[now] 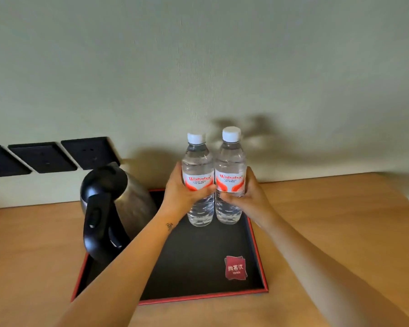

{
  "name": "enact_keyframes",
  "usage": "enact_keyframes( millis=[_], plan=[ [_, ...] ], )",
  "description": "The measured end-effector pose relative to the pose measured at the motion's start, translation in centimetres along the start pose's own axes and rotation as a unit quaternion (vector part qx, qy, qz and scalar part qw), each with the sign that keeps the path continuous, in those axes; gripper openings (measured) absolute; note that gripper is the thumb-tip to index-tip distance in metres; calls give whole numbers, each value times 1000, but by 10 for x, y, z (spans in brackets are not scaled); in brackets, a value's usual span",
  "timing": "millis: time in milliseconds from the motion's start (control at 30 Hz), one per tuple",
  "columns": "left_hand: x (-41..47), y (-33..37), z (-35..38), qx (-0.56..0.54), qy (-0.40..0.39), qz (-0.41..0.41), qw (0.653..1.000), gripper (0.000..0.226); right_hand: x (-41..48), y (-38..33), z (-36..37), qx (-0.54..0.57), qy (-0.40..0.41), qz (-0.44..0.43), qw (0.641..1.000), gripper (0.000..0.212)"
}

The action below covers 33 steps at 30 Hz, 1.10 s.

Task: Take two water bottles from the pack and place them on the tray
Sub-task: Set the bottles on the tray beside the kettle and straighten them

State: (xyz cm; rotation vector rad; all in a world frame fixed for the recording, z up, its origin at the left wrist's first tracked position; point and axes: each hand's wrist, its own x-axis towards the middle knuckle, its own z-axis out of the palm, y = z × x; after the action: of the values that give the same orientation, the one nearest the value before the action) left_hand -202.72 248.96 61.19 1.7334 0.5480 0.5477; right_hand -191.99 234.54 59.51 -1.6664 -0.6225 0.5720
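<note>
Clear plastic, two water bottles side by side and touching at the back of the tray [257, 246]: left hand [183, 192] is wrapped round the left bottle [197, 171] at label height, right hand [243, 197] likewise round the right bottle [230, 166], both upright w/ white caps on. They're kept to the right, I'd guess, because the kettle [113, 204] fills the tray's left side (pack itself not in sight). Bases look down on, or just above, the black tray floor, can't tell which, so prob. only letting go is left.
</note>
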Motion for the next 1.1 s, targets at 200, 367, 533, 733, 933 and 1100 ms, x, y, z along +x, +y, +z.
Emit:
enact_keyframes(
  millis=[200,367,533,733,933,1100],
  plan=[
    [18,-18,5,-41,14,-37,998,71,21,13,2,-27,42,-19,999,71],
    [28,-26,11,-8,-2,-44,999,76,31,24,-2,-35,3,-22,999,76],
    [34,-33,15,5,-25,-46,999,84,40,31,-4,-41,-20,-35,998,68],
    [35,-38,14,6,-54,-28,998,82,41,30,-4,-77,-31,-31,996,79],
    [29,-24,11,-1,-97,-3,995,71,37,17,-7,-134,-53,11,989,89],
    [29,-14,-4,67,-138,-42,987,90,33,-14,-19,-160,-48,18,986,83]
  ],
)
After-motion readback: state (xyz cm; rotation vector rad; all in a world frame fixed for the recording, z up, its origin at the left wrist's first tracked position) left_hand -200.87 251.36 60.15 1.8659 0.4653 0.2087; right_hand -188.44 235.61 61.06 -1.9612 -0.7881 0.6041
